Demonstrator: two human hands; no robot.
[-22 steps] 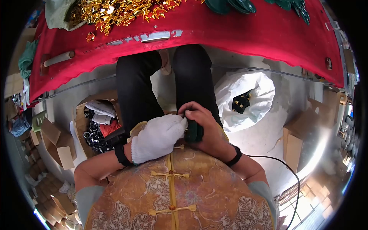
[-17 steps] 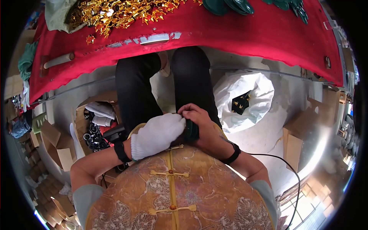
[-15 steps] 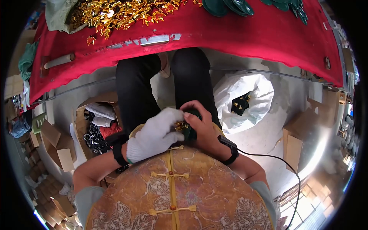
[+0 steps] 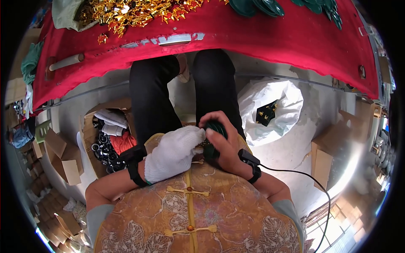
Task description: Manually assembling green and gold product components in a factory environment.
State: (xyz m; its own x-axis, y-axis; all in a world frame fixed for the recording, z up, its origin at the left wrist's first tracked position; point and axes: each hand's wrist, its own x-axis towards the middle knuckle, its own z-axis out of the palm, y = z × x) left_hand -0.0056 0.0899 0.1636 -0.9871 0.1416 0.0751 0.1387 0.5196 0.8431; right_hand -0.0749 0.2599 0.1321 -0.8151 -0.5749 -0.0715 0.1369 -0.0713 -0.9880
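In front of my body, just above my lap, my right hand [image 4: 228,141] is bare and curls around a dark green, round, shiny piece [image 4: 215,126], thumb on the near side. My left hand [image 4: 175,149] wears a white knitted glove. Its closed fingertips press against the left side of the green piece, where a small gold-coloured piece shows only as a glint between the fingers. The glove hides most of that contact. On the red-covered table [image 4: 270,46] ahead lie a heap of shiny gold pieces [image 4: 143,12] and several dark green discs [image 4: 257,6].
A white bag [image 4: 291,101] holding dark green pieces with gold parts [image 4: 266,113] stands at right. To the left, a cardboard box [image 4: 88,139] contains gloves, red cloth and black items. Other boxes [image 4: 322,168] flank both sides. A black cable [image 4: 291,170] trails from my right wrist.
The gloved left hand has turned and closed its fingertips over the gold piece, which showed more plainly before. More of the green piece's top is now visible in my right hand.
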